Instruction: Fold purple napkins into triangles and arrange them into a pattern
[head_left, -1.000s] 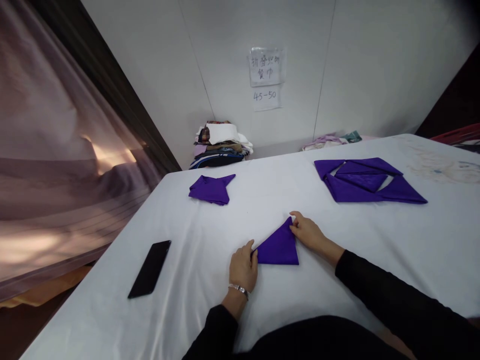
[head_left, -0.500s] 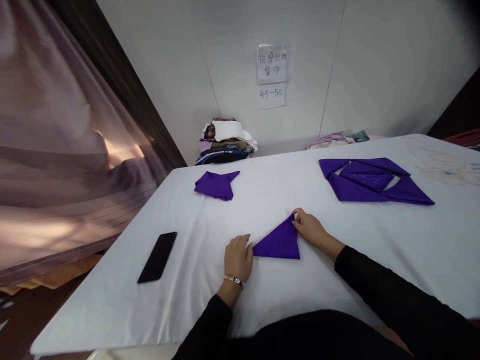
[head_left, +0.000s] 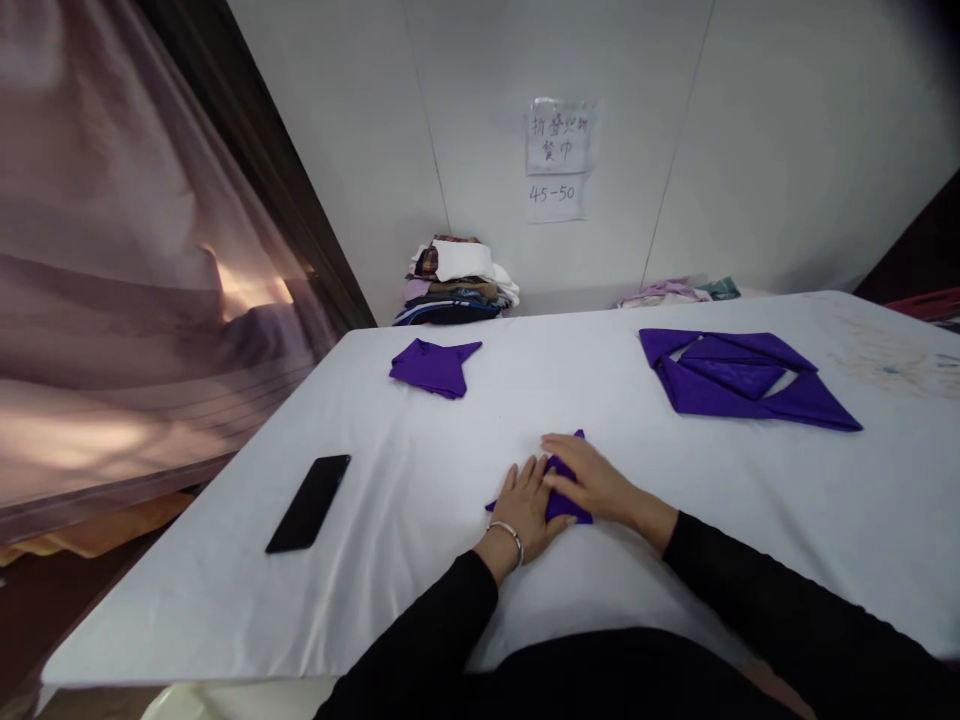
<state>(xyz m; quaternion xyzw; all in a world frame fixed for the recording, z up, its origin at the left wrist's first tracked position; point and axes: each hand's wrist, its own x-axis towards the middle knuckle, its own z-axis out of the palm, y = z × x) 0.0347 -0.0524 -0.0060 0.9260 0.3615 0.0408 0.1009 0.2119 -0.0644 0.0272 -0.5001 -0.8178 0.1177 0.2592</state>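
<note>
A purple napkin [head_left: 568,503], folded into a triangle, lies flat on the white-covered table in front of me. My left hand [head_left: 525,510] rests open on its left part, fingers stretched and thumb out to the right. From the right, my right hand [head_left: 592,480] lies over the upper part with its fingers extended, their tips near the left fingers. Both hands press on the cloth and cover much of it. Only its corners and a middle strip show.
On the white tablecloth [head_left: 405,560], a black phone [head_left: 308,503] lies at left. A folded purple napkin [head_left: 433,368] is at the back left, and larger folded purple cloth pieces [head_left: 742,375] are at the back right. Stacked clothes [head_left: 457,285] stand behind the table.
Both hands have left the triangle's corners and come together on top of it. The left hand moved right, and the right hand moved left and slightly down, flattening out.
</note>
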